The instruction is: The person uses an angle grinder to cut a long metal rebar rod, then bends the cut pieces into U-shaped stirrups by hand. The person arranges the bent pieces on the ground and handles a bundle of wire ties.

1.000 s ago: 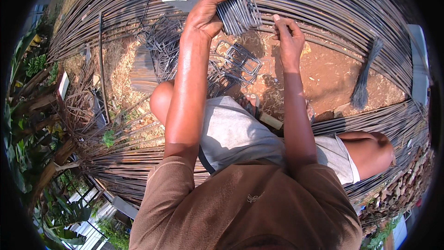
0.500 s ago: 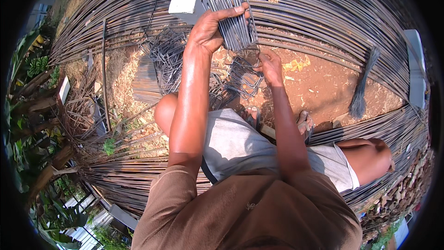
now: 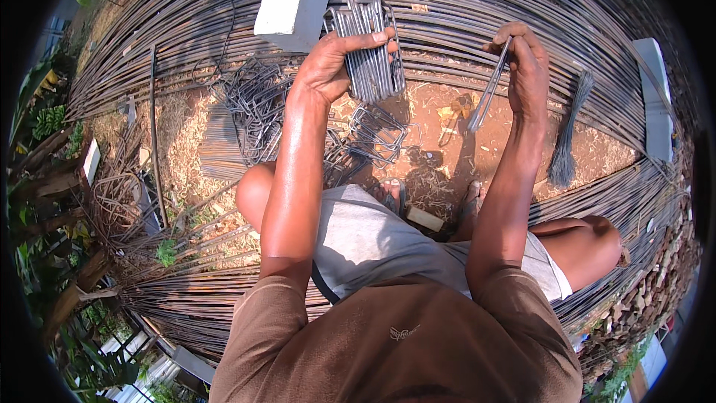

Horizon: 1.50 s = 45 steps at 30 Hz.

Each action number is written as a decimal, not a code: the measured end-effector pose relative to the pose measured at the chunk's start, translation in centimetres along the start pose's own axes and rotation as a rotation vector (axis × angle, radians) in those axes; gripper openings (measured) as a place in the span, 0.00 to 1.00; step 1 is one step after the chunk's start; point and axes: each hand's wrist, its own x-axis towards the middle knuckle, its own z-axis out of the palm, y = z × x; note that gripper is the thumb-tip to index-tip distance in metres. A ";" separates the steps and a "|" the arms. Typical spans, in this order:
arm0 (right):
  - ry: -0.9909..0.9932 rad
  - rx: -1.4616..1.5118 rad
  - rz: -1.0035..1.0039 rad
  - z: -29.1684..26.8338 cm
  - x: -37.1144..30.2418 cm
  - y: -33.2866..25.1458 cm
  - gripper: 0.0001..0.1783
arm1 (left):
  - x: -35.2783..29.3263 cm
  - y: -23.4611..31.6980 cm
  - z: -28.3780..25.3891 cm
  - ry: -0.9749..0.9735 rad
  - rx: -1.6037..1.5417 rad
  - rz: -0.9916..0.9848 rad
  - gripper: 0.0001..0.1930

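My left hand is wrapped round a thick bundle of bent steel stirrups, its thumb across the front. The bundle is held up, with the rectangular loops lined up side by side. Out to the right, my raised right hand pinches one steel stirrup, seen nearly edge-on and hanging down at a slant. Below the bundle, a few loose stirrups lie on the ground. To their left is a larger tangled heap of stirrups.
Long reinforcing bars run across the far side, with a white block over them. A bundle of thin tie wire lies right on reddish soil. Another pale block stands at far right. Short cut rods lie left.
My right hand has swung right and upward, away from the bundle, with a stirrup in it. My left hand stays round the bundle, a little lower in view.
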 end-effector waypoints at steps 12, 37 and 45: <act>0.082 0.145 0.154 10.4 0.8 3.7 0.15 | 0.8 -3.2 4.0 -0.030 -0.008 -0.082 0.20; -0.256 -0.809 0.309 12.0 -19.1 25.4 0.31 | 1.6 -1.7 -1.5 -0.089 -0.273 0.116 0.20; -0.847 -1.151 0.225 13.4 -21.1 27.7 0.21 | 1.6 -0.5 -0.3 -0.026 -0.379 -0.029 0.21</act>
